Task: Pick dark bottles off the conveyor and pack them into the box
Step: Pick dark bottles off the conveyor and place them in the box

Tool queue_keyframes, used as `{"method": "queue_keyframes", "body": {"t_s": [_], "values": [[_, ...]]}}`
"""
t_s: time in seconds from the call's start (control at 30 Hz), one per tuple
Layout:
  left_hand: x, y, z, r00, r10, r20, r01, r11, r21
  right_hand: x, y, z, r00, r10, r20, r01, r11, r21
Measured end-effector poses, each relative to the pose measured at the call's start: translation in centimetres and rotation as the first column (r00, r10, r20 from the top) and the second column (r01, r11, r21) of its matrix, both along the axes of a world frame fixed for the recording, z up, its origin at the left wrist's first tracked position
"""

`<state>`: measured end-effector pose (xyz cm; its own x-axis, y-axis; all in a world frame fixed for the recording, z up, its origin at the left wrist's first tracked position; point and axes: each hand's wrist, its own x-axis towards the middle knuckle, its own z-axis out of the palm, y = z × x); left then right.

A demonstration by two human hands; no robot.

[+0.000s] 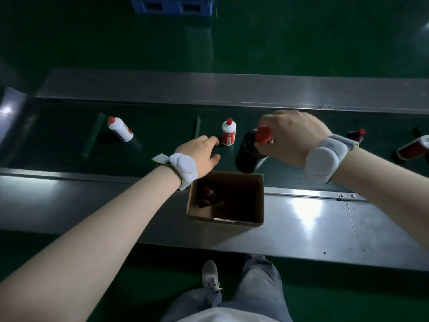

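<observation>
My right hand (290, 138) grips a dark bottle (249, 152) by its red cap, holding it tilted just above the far rim of the open cardboard box (255, 198). One dark bottle (207, 196) with a red cap lies inside the box at its left. My left hand (200, 153) hovers over the belt with fingers spread, holding nothing, close to an upright white bottle (228, 132). Another white bottle (120, 129) stands tilted further left. At the right, a dark bottle (356, 134) stands and another dark bottle (413, 148) lies on the belt.
The dark green conveyor belt (151, 149) runs left to right between steel side rails (301, 219); the box sits on the near rail. Green strips (92, 135) cross the belt. A blue pallet (173, 4) is on the floor far behind. My legs and shoe (210, 277) are below.
</observation>
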<state>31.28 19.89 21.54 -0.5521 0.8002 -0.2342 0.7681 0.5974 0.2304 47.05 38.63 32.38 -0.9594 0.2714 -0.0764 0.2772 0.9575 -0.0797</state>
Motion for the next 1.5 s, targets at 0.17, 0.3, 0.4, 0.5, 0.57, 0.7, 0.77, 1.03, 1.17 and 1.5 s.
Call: {"method": "queue_keyframes", "body": {"t_s": [0.17, 0.3, 0.4, 0.5, 0.57, 0.7, 0.77, 1.03, 1.17, 1.5], "values": [[1.2, -3.5, -1.4, 1.000, 0.017, 0.012, -0.016, 0.999, -0.048, 0.0, -4.9, -1.6, 0.991, 0.030, 0.127, -0.026, 0.999, -0.033], [2.2, -5.2, -3.3, 0.999, 0.011, 0.049, -0.006, 0.996, -0.092, -0.8, -7.0, -6.3, 0.975, 0.041, 0.217, -0.023, 0.996, -0.084], [2.8, -6.0, -5.6, 0.998, 0.010, 0.066, 0.000, 0.989, -0.149, -1.9, -7.5, -12.1, 0.948, 0.049, 0.314, -0.018, 0.995, -0.103], [3.1, -6.4, -7.8, 0.996, 0.011, 0.084, 0.002, 0.987, -0.160, -3.1, -7.8, -18.3, 0.925, 0.037, 0.379, 0.003, 0.994, -0.105], [3.1, -6.2, -8.9, 0.996, 0.013, 0.084, -0.001, 0.990, -0.142, -3.9, -7.5, -22.0, 0.920, 0.032, 0.391, 0.013, 0.994, -0.111], [3.1, -5.6, -11.2, 0.997, 0.003, 0.079, 0.008, 0.992, -0.129, -5.0, -7.3, -27.3, 0.896, 0.019, 0.444, 0.031, 0.994, -0.105], [3.1, -5.5, -11.7, 0.997, 0.007, 0.078, 0.002, 0.994, -0.105, -5.5, -7.2, -28.6, 0.885, 0.017, 0.465, 0.029, 0.995, -0.091], [2.9, -6.8, -13.1, 0.989, 0.066, 0.131, -0.055, 0.995, -0.084, -5.5, -6.4, -31.0, 0.824, 0.022, 0.565, 0.043, 0.994, -0.102], [2.7, -7.6, -12.3, 0.990, 0.080, 0.113, -0.070, 0.993, -0.090, -4.7, -6.1, -30.9, 0.823, -0.011, 0.568, 0.111, 0.984, -0.141], [1.7, -1.7, -7.2, 0.997, 0.056, 0.056, -0.051, 0.995, -0.088, -5.4, -3.8, -21.0, 0.843, -0.091, 0.530, 0.263, 0.930, -0.258]]}}
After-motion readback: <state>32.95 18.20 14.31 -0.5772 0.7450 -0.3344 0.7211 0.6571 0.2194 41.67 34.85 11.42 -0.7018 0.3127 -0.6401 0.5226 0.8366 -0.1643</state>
